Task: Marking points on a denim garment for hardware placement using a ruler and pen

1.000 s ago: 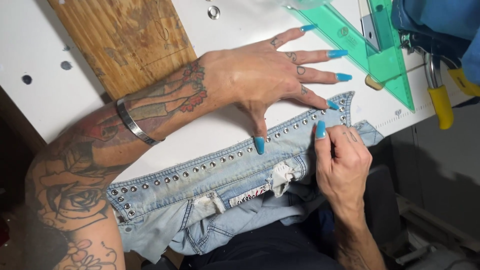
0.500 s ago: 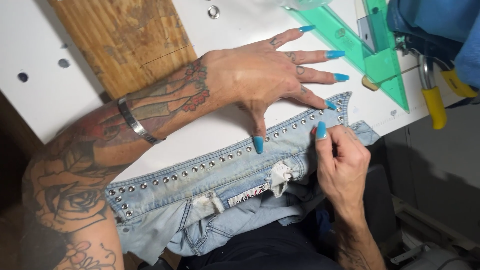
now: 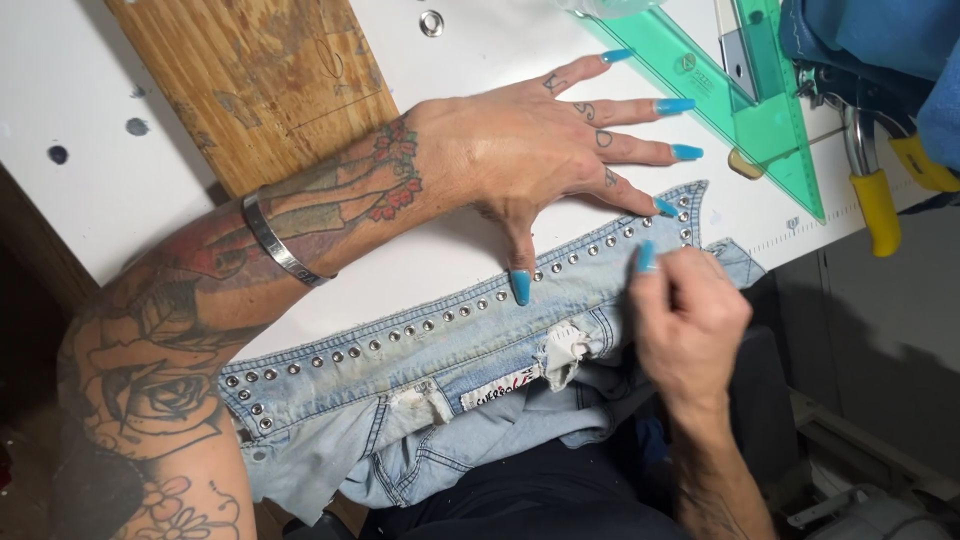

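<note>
Denim waistband (image 3: 450,335), pale blue and lined with metal studs (image 3: 400,333), lies flat across the white table (image 3: 440,250), the rest of the jeans (image 3: 430,440) hanging off the near edge. Left hand (image 3: 520,160) is spread fully open, palm down, thumb and little finger pressing the band; it grips nothing. Right hand (image 3: 690,310) sits just beside it at the band's far end, fingers curled in a loose grip on the denim edge; what lies inside cannot be seen. Beyond the left fingertips: green triangle ruler (image 3: 760,120). Yellow-handled pliers (image 3: 875,190) lie further right. Wooden board (image 3: 260,80) sits behind the left wrist.
</note>
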